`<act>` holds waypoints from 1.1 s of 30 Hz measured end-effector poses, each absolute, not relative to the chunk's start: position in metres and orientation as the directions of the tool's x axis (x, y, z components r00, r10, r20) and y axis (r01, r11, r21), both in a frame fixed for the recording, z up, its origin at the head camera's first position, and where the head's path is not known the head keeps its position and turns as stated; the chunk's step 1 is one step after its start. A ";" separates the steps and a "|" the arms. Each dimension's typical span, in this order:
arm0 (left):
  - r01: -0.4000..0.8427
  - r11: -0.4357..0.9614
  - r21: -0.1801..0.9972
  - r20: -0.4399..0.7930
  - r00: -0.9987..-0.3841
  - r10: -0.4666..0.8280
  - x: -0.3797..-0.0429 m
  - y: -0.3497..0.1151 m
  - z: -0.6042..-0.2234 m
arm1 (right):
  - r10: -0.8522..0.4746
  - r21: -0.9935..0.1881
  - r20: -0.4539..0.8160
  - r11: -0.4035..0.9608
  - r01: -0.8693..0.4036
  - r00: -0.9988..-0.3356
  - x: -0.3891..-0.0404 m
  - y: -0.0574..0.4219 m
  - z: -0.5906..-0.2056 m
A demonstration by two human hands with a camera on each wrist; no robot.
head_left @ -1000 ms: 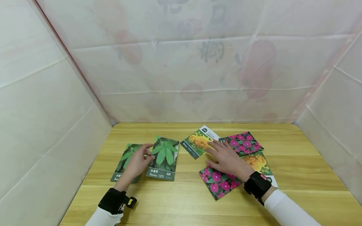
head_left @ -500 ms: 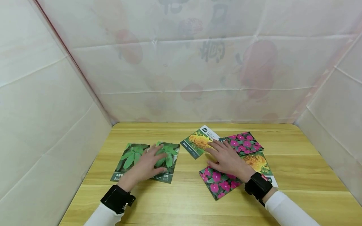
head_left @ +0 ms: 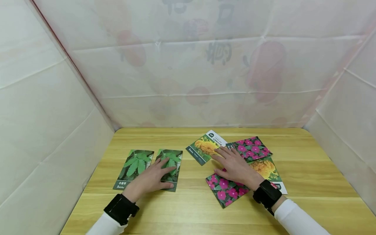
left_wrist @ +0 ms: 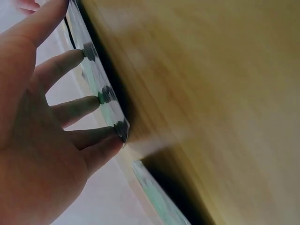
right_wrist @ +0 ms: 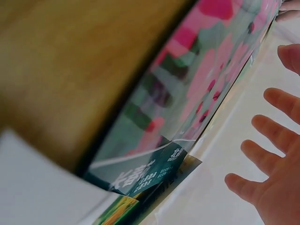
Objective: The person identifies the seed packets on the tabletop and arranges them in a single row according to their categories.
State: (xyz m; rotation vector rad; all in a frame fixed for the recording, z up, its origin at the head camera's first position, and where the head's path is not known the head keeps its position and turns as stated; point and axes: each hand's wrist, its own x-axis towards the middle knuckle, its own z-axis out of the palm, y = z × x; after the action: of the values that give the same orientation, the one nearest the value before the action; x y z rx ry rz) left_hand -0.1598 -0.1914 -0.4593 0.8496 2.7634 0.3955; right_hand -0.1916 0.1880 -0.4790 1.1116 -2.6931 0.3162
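Head view: six picture packets on a wood table (head_left: 188, 212), one bare hand over each group. Left of centre, the outer leaf packet (head_left: 133, 169) and inner leaf packet (head_left: 171, 178) lie side by side, slim gap between. Left hand (head_left: 151, 178) is over the inner one, fingers spread, nothing pinched; left wrist view shows fingertips touching it.

Right hand (head_left: 235, 165) is over the mixed group right of centre, fingers fanned and fairly straight, gripping nothing. Can't tell if any tip touches a packet; right wrist view shows the fingers apart from the pink face there.

That group: upper yellow packet (head_left: 201, 148) tilted, just right of centre; upper pink packet (head_left: 251, 147) meets its right corner and laps the lower yellow packet (head_left: 265, 169); lower pink packet (head_left: 226, 192) sits below, partly hidden by the hand.

My read: step in hand is squaring the inner leaf packet beside its match. Leaf pair looks about done; flower packets look unsorted.

Next move probably calls for lifting the left hand off cleanly, then freeing one flower packet. Upper pink seems easiest, being on top. Thin stock: get a fingertip under an edge, or neighbours may drag.
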 end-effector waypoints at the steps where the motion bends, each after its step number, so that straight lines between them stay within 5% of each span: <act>1: 0.511 0.798 0.319 -0.129 -0.811 0.571 -0.159 -0.192 -0.459 | -0.666 -0.120 0.269 0.693 -0.711 -0.695 -0.192 0.188 -0.479; 14: 0.485 0.822 0.299 -0.124 -0.834 0.538 -0.155 -0.205 -0.459 | -0.656 -0.112 0.239 0.713 -0.692 -0.715 -0.191 0.188 -0.473; 33: 0.575 0.776 0.260 0.027 -0.808 0.589 -0.188 -0.152 -0.438 | -0.348 -0.141 0.189 0.916 -0.376 -0.918 -0.232 0.176 -0.454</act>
State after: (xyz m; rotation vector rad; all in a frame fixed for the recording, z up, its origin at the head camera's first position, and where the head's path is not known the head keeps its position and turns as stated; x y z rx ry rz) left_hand -0.1876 -0.1518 -0.4379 0.9533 2.9077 0.3984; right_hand -0.2324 0.1763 -0.4542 0.5551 -2.9167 0.2622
